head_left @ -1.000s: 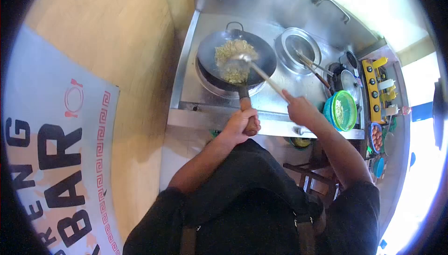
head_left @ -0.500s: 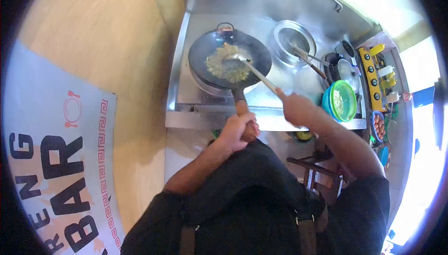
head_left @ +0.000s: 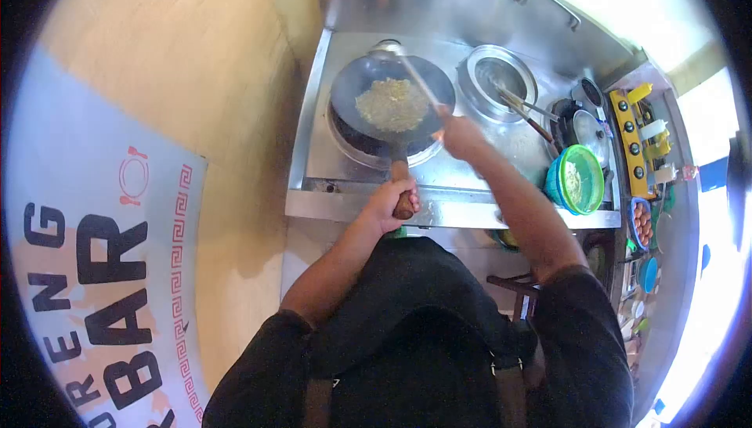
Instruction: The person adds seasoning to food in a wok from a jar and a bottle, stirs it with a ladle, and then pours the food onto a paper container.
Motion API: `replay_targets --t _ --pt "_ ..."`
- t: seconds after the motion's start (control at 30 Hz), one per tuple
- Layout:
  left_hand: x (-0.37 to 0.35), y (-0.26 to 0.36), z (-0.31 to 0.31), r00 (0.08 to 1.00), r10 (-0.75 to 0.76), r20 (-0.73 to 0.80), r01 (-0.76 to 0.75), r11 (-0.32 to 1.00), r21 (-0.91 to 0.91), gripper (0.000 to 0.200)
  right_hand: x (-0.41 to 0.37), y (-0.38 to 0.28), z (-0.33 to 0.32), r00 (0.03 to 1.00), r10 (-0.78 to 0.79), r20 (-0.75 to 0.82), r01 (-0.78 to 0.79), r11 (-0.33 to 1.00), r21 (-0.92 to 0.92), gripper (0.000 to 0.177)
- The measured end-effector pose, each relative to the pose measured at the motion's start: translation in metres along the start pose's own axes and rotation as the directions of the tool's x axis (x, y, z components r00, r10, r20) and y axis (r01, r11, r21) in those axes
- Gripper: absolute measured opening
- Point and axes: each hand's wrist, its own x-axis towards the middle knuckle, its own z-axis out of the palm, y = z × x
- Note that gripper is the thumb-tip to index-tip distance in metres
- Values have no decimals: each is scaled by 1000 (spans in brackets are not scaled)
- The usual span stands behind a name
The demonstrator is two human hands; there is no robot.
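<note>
My left hand (head_left: 394, 202) is wrapped round the wooden handle (head_left: 400, 169) of a dark wok (head_left: 348, 87). Chopped, yellowish-brown food (head_left: 394, 105) lies in the wok's middle. The wok sits slightly off its burner ring (head_left: 360, 148), whose near side shows beneath it. In my right hand (head_left: 465, 137), the fingers are closed on the pale handle of a ladle (head_left: 423, 83). That ladle reaches over the wok to its far rim, and its metal head is blurred there.
Right of the wok, a metal pot (head_left: 475, 52) in the stove top holds long-handled utensils (head_left: 540, 130). A green basket (head_left: 583, 206) with pale shreds stands near the front edge. Farther right are a lidded pan (head_left: 591, 134), squeeze bottles (head_left: 652, 130) and a bowl of eggs (head_left: 642, 224).
The ladle head has gone from the food to the wok's far rim, my right hand moving up and left. The wok has shifted away from me, exposing more of the burner.
</note>
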Motion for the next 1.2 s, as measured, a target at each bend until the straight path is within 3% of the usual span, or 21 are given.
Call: replay_targets --t 0.1,0.2,0.27,0.37,0.43,0.47,0.57,0.6,0.7,0.77,0.8,0.83,0.9,0.93,0.97,1.0,1.03,1.1,1.13,1.17,1.2 --pt "12 -1 -18 999 4 -33 -2 999 44 12 -14 -27 15 987 -104 121 98 994 57 56" --pt "14 4 -39 995 -28 -92 39 991 127 10 -99 -43 -44 932 -51 359 121 977 -177 52" --pt "-14 -10 -7 988 -19 -152 27 998 51 10 -132 -35 -60 939 92 333 19 949 -315 51" --pt "-57 -14 71 983 -7 -182 -2 999 -49 10 -133 2 -75 959 -3 284 105 933 -345 55" --pt "-70 -22 74 992 104 -75 -63 905 421 17 -135 2 -108 922 -30 387 136 959 -249 59" --pt "-72 -15 68 998 -29 -60 21 992 -121 17 -148 -3 -125 904 -42 426 147 965 -218 63" --pt "-113 6 86 989 -94 -116 83 992 -97 14 -181 -20 -147 848 -5 531 189 937 -293 61" --pt "-98 -7 70 997 -52 50 52 999 -4 11 -180 -26 -139 888 -35 459 214 915 -342 59" --pt "-117 -14 74 997 -7 73 16 992 -129 13 -140 -7 -105 897 -61 438 168 963 -210 59" --pt "-124 8 89 999 -39 -16 39 999 -4 13 -154 -27 -139 845 2 535 126 971 -202 76" --pt "-126 18 94 950 290 120 -308 795 522 13 -157 -35 -145 855 27 518 113 965 -237 75" --pt "-139 14 89 824 435 363 -502 264 823 13 -168 -46 -142 849 50 527 101 962 -254 75" --pt "-122 13 74 771 479 420 -601 329 728 11 -183 -44 -122 836 124 535 107 919 -380 73" --pt "-123 5 76 940 305 154 -339 773 536 9 -181 -49 -129 839 100 535 128 919 -372 73" --pt "-127 -7 74 999 -38 -30 43 988 150 8 -182 -56 -129 819 75 569 160 923 -351 73" --pt "-126 7 82 917 323 234 -392 625 675 7 -175 -58 -121 837 87 540 176 892 -416 72" --pt "-133 15 84 716 367 595 -612 -82 787 6 -189 -57 -109 800 93 592 183 903 -389 72" --pt "-137 -5 64 931 351 97 -338 734 589 7 -160 -38 -124 813 105 573 133 924 -358 75" --pt "-124 9 71 908 388 157 -401 697 595 7 -161 -27 -130 839 45 543 194 907 -375 75" --pt "-121 10 73 967 242 83 -247 794 555 8 -175 -20 -125 836 -14 548 259 891 -373 75" --pt "-130 -4 70 999 40 -22 -25 877 480 11 -167 -43 -126 783 200 589 135 870 -475 70"
